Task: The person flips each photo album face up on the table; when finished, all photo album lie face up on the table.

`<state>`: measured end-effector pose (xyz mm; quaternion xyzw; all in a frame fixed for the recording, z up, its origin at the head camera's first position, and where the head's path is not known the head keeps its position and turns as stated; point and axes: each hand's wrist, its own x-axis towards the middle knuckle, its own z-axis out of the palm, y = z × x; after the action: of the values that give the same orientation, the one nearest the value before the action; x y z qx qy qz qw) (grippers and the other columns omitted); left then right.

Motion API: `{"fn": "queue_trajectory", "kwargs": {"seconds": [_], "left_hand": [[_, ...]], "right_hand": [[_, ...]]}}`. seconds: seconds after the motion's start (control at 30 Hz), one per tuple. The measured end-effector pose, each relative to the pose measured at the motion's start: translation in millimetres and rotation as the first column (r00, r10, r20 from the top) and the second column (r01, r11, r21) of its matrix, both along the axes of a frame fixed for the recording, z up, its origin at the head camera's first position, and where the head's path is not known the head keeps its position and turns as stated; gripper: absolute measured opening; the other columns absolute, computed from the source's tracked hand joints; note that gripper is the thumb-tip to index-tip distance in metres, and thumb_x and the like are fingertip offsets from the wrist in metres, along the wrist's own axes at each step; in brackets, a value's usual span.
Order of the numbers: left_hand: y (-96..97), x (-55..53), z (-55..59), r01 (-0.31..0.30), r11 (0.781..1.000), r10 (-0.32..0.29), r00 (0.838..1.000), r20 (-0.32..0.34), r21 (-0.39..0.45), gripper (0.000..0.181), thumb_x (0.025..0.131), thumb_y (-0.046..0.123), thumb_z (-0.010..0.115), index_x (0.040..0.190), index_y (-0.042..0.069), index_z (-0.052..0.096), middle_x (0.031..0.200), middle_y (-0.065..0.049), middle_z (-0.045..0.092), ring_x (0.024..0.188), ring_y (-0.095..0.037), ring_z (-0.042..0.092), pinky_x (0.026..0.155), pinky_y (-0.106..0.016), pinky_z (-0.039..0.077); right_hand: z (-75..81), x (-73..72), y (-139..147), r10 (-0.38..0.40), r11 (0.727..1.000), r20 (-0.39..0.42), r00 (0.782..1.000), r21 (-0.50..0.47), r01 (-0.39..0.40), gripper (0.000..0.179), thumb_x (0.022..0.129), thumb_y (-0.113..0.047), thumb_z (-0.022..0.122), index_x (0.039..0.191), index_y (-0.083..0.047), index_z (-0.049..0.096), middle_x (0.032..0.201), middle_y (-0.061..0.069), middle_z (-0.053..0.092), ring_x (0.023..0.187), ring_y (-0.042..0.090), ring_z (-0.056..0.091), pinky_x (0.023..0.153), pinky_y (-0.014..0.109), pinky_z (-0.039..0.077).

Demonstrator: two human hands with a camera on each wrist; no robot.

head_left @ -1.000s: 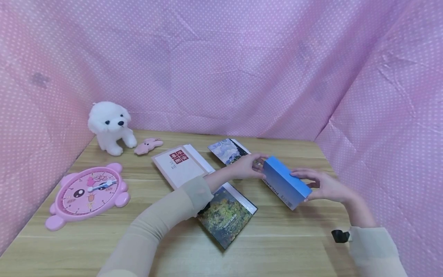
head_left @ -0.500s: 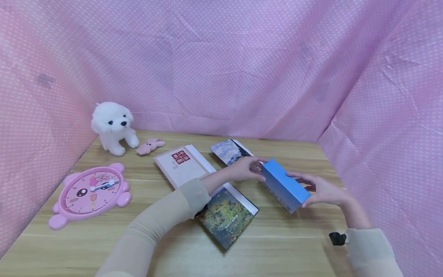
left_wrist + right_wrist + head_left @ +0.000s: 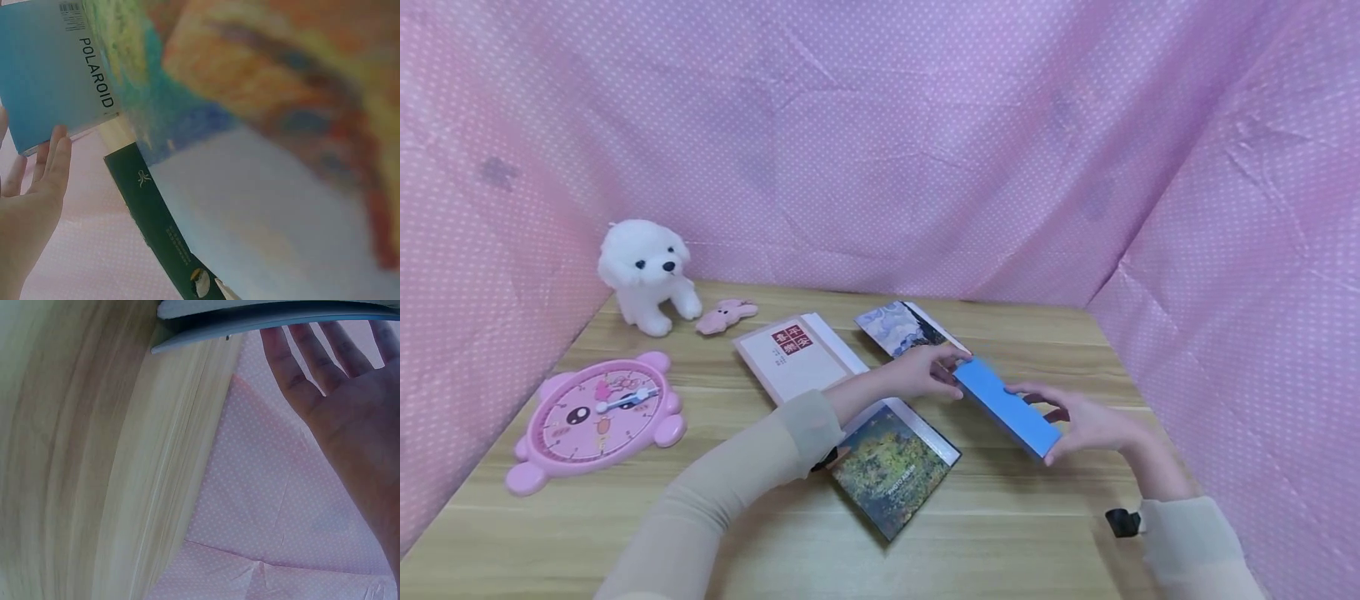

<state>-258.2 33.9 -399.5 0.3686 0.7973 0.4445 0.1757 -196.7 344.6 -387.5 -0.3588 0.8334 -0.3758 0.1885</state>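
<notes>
A thick blue album (image 3: pixel 1007 408) printed POLAROID is held on edge above the right part of the table. At its far end, my left hand (image 3: pixel 925 371) grips it between thumb and fingers. The near end is in the grip of my right hand (image 3: pixel 1090 423). In the left wrist view the lettering and barcode show on the album's side (image 3: pixel 50 75), with fingers (image 3: pixel 59 156) against its edge. The right wrist view catches only the album's lower edges, with a dark gap between two covers. Whether it touches the table cannot be told.
Near my left forearm lie a PHOTO ALBUM with a foliage cover (image 3: pixel 891 475) and a pale album with red squares (image 3: pixel 793 358). Behind my left hand is a painted-cover album (image 3: pixel 898 329). A pink clock (image 3: pixel 598 417), white plush dog (image 3: pixel 643 279) and small pink plush (image 3: pixel 726 317) stand left.
Both hands have brought the blue album lower and slightly left. It has tipped, so its lettered side no longer shows in the head view, only the blue narrow face.
</notes>
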Motion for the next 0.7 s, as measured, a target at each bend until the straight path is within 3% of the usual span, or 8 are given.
{"fn": "queue_trajectory", "kwargs": {"seconds": [0.13,0.33,0.43,0.57,0.7], "left_hand": [[-2.5,2.7,0.8,0.003,1.0,-0.003,1.0,0.0,-0.007,0.059,0.086,0.023,0.069,0.14,0.021,0.045,0.129,-0.007,0.054,0.108,-0.013,0.062,0.087,-0.021,0.051],[-5.7,5.2,-0.6,0.016,0.999,-0.016,1.0,0.003,-0.051,0.057,0.088,0.013,0.067,0.141,0.016,0.045,0.115,-0.004,0.056,0.108,-0.017,0.061,0.083,-0.019,0.051],[-7.2,5.8,-4.0,0.043,0.997,-0.042,0.999,0.016,-0.068,0.058,0.088,0.008,0.066,0.142,0.012,0.043,0.109,-0.004,0.054,0.109,-0.019,0.061,0.084,-0.017,0.05],[-9.2,7.5,-6.7,0.075,0.995,-0.073,0.997,0.034,-0.059,0.061,0.087,0.003,0.065,0.142,0.009,0.041,0.116,-0.009,0.057,0.11,-0.021,0.061,0.085,-0.016,0.05],[-11.6,10.4,-9.2,0.114,0.991,-0.11,0.993,0.046,-0.072,0.066,0.086,0.001,0.065,0.145,0.007,0.036,0.123,-0.012,0.056,0.111,-0.022,0.06,0.085,-0.017,0.05]], "right_hand": [[-2.6,1.8,-3.3,0.019,1.0,-0.066,0.998,0.025,-0.017,0.1,0.062,-0.007,0.086,0.146,-0.014,0.033,0.146,0.008,0.038,0.124,0.011,0.041,0.088,0.035,0.05],[-6.8,1.7,-9.6,0.064,0.998,-0.117,0.991,0.026,-0.062,0.1,0.062,-0.013,0.088,0.145,-0.01,0.034,0.144,0.01,0.04,0.121,0.011,0.043,0.084,0.035,0.052],[-10.6,2.2,-12.5,0.069,0.997,-0.131,0.989,0.034,-0.066,0.1,0.061,-0.017,0.089,0.145,-0.008,0.034,0.143,0.01,0.042,0.119,0.019,0.046,0.082,0.037,0.053],[-14.5,3.2,-13.6,0.054,0.998,-0.135,0.989,0.046,-0.049,0.101,0.061,-0.019,0.089,0.144,-0.005,0.034,0.142,0.014,0.041,0.117,0.035,0.048,0.084,0.047,0.052],[-17.3,5.3,-13.9,0.037,0.995,-0.18,0.983,0.102,-0.019,0.102,0.06,-0.027,0.089,0.144,-0.008,0.034,0.144,0.017,0.038,0.118,0.04,0.046,0.086,0.054,0.048]]}}
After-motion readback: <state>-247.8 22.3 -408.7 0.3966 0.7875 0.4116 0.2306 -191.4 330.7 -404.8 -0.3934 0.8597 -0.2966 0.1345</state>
